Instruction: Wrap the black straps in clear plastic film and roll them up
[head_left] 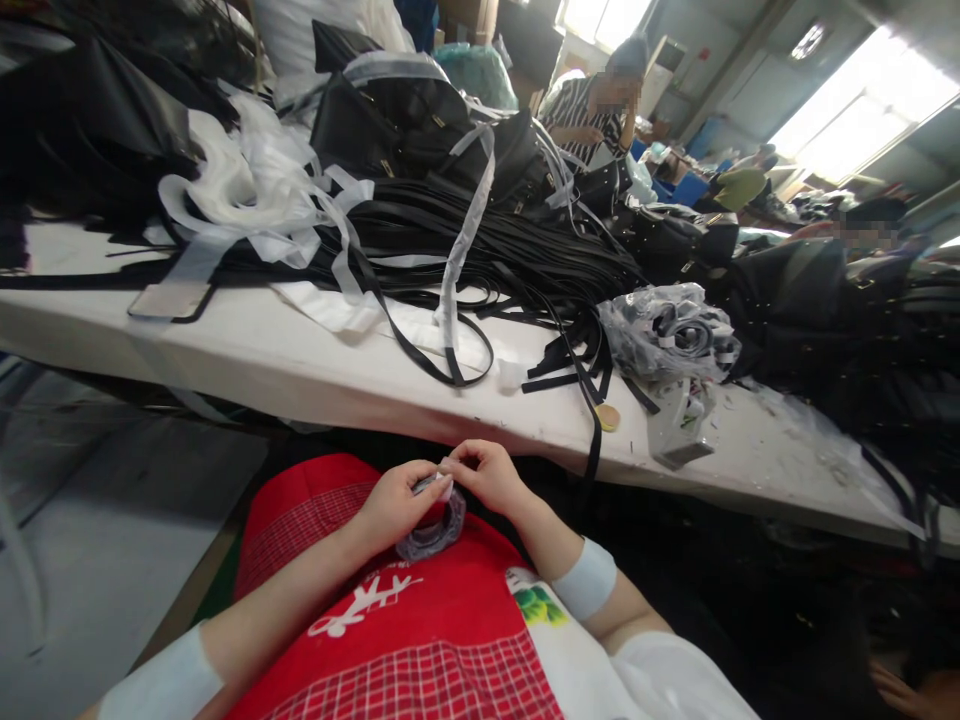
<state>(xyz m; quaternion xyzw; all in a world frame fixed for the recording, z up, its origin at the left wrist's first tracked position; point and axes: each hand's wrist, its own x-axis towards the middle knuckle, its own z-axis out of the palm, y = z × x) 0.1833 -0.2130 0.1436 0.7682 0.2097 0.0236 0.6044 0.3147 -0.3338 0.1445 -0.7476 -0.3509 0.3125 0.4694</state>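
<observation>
The left hand (401,503) pinches a plastic-wrapped coil (432,543), located below its thumb. The right hand (489,478), adjacent, has thumb and forefinger together beside a white tab (445,488); I cannot tell whether they grip it.

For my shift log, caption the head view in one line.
Left grip and right grip meet at a plastic-wrapped coil over a red apron, beside a white table strewn with black straps.
</observation>
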